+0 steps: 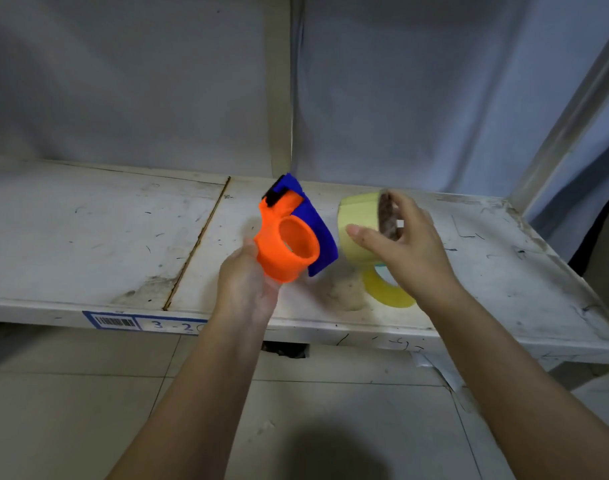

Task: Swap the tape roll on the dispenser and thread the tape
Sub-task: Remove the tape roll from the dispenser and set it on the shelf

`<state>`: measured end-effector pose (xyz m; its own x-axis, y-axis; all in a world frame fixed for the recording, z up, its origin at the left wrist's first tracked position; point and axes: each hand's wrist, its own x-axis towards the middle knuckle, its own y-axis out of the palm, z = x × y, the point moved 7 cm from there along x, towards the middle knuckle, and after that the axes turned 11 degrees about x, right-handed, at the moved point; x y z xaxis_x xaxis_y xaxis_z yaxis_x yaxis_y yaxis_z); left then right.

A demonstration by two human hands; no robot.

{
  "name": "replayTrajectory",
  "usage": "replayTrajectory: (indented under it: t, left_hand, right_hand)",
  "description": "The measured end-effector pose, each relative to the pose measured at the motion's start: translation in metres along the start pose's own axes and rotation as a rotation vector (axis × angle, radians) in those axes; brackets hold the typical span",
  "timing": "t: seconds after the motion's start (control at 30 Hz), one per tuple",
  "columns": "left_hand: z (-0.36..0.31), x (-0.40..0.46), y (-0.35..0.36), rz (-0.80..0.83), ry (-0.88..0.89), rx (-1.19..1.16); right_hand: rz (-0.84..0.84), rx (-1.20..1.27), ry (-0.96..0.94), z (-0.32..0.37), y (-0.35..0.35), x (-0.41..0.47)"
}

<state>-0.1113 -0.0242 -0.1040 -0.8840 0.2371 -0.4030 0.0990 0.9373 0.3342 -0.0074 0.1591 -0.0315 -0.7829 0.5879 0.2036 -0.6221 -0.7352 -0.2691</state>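
Observation:
My left hand (245, 278) grips an orange and blue tape dispenser (289, 237) from below and holds it above the white shelf (98, 237). Its orange hub is bare, with the open end facing me. Just to its right, my right hand (407, 244) holds a pale yellow tape roll (358, 220) by its rim, thumb on the tape's outer face and fingers over the brown core. A gap separates the roll from the dispenser. A second, thinner yellow tape roll (387, 289) lies flat on the shelf under my right wrist.
The shelf is scuffed, with a seam (199, 240) running front to back on the left. A barcode label reading "3-2" (140, 322) sits on its front edge. A metal upright (280, 84) rises behind, another post (566, 126) at the right. Tiled floor lies below.

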Motion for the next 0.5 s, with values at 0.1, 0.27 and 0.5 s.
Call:
replayTrajectory:
  t: [0.1,0.27,0.5]
  left_hand:
    - [0.020,0.003,0.008,0.075,-0.189,-0.123]
    - [0.042,0.017,0.006,0.035,-0.310,-0.090]
    - [0.032,0.030,0.005,-0.184,0.036,0.512]
  right_hand:
    - [-0.183,-0.108,0.037,-0.006,-0.030,0.013]
    - [-0.348,-0.510,0.204,-0.035,-0.088,0.026]
    - [-0.244,-0.703,0.469,-0.100,-0.113,0.027]
